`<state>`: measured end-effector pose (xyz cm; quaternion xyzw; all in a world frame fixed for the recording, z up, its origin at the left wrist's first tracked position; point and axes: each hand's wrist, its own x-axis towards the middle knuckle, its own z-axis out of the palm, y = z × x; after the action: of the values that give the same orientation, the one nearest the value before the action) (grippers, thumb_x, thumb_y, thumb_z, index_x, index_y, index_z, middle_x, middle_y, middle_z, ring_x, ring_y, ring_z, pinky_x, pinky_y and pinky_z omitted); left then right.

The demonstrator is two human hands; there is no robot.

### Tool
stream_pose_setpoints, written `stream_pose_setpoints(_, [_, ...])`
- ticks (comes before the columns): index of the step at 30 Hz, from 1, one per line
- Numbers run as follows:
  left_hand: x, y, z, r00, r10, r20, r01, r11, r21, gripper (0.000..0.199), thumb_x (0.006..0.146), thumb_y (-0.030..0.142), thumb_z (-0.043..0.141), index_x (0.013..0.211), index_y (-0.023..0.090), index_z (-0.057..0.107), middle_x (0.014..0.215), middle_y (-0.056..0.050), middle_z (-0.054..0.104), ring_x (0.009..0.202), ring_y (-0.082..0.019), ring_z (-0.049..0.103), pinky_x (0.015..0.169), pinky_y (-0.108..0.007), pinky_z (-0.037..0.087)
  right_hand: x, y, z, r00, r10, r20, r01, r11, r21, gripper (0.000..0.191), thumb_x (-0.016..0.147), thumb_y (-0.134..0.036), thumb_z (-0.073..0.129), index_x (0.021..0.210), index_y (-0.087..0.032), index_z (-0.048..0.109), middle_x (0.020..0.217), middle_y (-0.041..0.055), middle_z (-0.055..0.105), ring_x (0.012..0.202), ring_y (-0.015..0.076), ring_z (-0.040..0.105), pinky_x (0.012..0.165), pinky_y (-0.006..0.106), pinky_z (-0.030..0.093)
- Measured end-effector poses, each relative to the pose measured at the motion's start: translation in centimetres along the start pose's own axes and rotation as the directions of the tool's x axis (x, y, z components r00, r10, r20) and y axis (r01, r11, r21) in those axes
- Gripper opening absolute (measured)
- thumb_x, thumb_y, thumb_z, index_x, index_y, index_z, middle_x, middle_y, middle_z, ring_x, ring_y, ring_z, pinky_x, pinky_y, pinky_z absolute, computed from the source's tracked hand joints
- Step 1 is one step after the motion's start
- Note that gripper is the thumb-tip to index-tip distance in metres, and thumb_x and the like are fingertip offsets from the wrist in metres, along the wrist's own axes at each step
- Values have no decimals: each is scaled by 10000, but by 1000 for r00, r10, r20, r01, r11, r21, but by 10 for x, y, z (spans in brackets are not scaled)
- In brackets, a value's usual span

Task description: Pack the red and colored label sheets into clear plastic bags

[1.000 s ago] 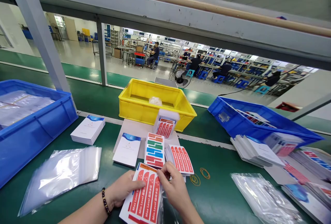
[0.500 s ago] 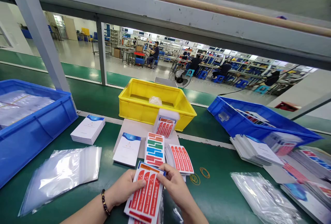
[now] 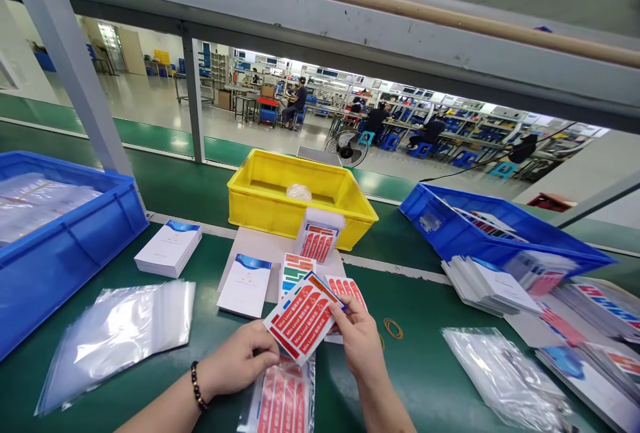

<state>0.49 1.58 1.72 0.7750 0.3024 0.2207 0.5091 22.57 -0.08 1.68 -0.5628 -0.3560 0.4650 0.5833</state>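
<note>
My right hand (image 3: pixel 357 336) grips a small set of sticker sheets (image 3: pixel 307 320), tilted, the top one printed with red level labels. My left hand (image 3: pixel 245 356) has its fingers curled together at the sheets' lower left corner, close to the top of a clear plastic bag (image 3: pixel 283 396); what it pinches is hidden. Red-printed sheets show through that bag on the bench. Just beyond lie white booklets with a blue top (image 3: pixel 245 284), a stack of multicoloured sticker sheets (image 3: pixel 295 270) and a stack of red sticker sheets (image 3: pixel 353 290), partly covered by my right hand.
Flat clear bags (image 3: pixel 125 320) and more booklets (image 3: pixel 169 246) lie left, beside a blue bin (image 3: pixel 100 220). A yellow bin (image 3: pixel 300 210) stands behind a bagged pack (image 3: pixel 317 240). Rubber bands (image 3: pixel 393 328), more bags (image 3: pixel 500 373) and another blue bin (image 3: pixel 500 233) are at right.
The sticker sheets have turned from nearly upright to a slant and moved up and right with my right hand. My left thumb has come off their face. The bag beneath now shows more.
</note>
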Motion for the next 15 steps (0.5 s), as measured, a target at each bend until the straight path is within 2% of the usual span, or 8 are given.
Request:
stream_pose_setpoints(6, [1,-1,2,995,-58,-80,49,993,-112,186,766,269,542,655,134,607,831,-44,481,794,-161,484,724,-257,386,4,5,-7,997,17,81,-8,993,-115,459,648,-554,664,815,-151,523,594,-5,549,497,137,545,428,232,432])
stream_pose_setpoints(10, [1,-3,6,993,-57,-108,37,984,-175,172,747,256,553,643,131,610,807,-40,468,790,-159,478,736,-261,381,0,8,-2,986,53,159,-31,990,-137,482,660,-549,655,893,-151,517,680,18,593,544,143,556,454,234,432])
stream_pose_setpoints(13, [2,-2,6,987,-88,-137,60,979,-197,149,737,227,550,628,133,588,777,-28,457,758,-145,473,708,-248,375,-1,4,-2,990,51,132,-33,991,-129,497,658,-547,658,935,-159,516,728,31,606,591,161,575,476,244,446])
stream_pose_setpoints(15, [1,-1,5,989,-93,-112,71,979,-193,138,744,211,535,640,136,585,780,-27,466,758,-142,475,706,-245,375,0,1,-4,994,38,102,-26,993,-118,484,652,-549,663,909,-164,523,698,23,594,581,159,571,469,238,440])
